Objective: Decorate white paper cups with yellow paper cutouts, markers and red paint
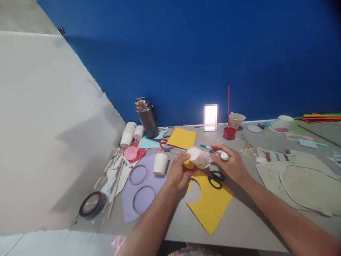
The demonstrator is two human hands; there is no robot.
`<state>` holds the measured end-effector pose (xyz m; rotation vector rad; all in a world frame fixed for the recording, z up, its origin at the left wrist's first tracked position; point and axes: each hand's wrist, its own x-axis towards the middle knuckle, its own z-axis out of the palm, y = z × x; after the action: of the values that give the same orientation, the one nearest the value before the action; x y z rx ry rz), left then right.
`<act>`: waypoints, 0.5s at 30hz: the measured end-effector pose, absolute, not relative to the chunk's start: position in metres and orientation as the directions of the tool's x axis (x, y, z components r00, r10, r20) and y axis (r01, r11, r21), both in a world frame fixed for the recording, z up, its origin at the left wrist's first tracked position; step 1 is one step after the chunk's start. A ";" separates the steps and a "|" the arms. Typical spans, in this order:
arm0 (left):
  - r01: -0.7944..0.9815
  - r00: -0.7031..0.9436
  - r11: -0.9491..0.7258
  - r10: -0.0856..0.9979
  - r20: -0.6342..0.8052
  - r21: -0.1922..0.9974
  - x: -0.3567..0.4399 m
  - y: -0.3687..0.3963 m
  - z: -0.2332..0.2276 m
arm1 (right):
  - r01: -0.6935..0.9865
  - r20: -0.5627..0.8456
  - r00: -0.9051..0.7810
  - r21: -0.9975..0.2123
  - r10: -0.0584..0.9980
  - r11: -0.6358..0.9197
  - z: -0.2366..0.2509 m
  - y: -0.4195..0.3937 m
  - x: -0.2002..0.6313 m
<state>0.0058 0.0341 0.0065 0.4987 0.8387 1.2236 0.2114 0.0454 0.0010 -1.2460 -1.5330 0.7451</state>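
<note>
Holding a small paper cup [199, 157] tipped on its side above a grey table [245, 217], the left hand [179, 174] pinches it near the base with thumb and fingers closed around it, so the white bottom faces the camera and the patterned side wall turns towards the other hand. A scrap of yellow paper shows just under the cup, against the left fingers. The right hand [232, 165] is closed around a white-capped glue stick or marker [224, 155], and a teal-tipped pen [210, 148] lies along its fingers; which of the two the fingers truly grip is hard to tell.

Directly below the hands lies a yellow sheet [210, 206] with a round hole cut out of it, and black-handled scissors [216, 179] rest on its upper edge, close to the right wrist. Left of that, a lilac sheet [138, 199] carries two rings and an upturned white cup [161, 164]. A roll of tape [92, 204] sits near the table's left edge.

Farther back stand a steel flask [146, 117], a red pot with a brush [229, 132], and a bright blurred rectangle against the blue wall. A large white sheet hides the left of the scene, and cream fabric [301, 181] runs off to the right.
</note>
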 end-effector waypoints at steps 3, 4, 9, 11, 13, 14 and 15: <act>-0.638 0.116 0.312 0.943 -0.312 0.704 0.005 0.036 0.006 | 0.098 -0.038 -0.100 -0.995 0.994 -0.028 -0.001 0.048 0.211; -0.637 0.131 0.320 0.941 -0.311 0.701 0.005 0.036 0.005 | 0.019 -0.122 -0.184 -0.993 0.975 -0.120 -0.002 0.048 0.210; -0.679 0.150 0.334 0.935 -0.322 0.654 0.007 0.036 0.008 | -0.144 -0.113 -0.191 -0.979 0.975 -0.142 0.003 0.044 0.203; -0.710 0.108 0.313 0.934 -0.342 0.631 0.007 0.037 0.010 | -0.025 -0.011 -0.086 -1.000 0.996 -0.013 0.007 0.042 0.205; -0.724 0.055 0.272 0.939 -0.340 0.634 0.007 0.038 0.012 | 0.181 0.146 -0.027 -0.972 0.989 0.149 0.010 0.038 0.206; -0.722 0.033 0.252 0.943 -0.332 0.644 0.008 0.037 0.013 | 0.273 0.236 -0.028 -0.933 0.971 0.235 0.010 0.036 0.206; -0.717 0.016 0.236 0.946 -0.323 0.656 0.008 0.037 0.013 | 0.343 0.322 -0.045 -0.884 0.946 0.317 0.010 0.034 0.205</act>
<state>0.0082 0.0371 0.0133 0.3488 0.8189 1.3340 0.2051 0.0339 0.0105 -1.2037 -1.5891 0.7598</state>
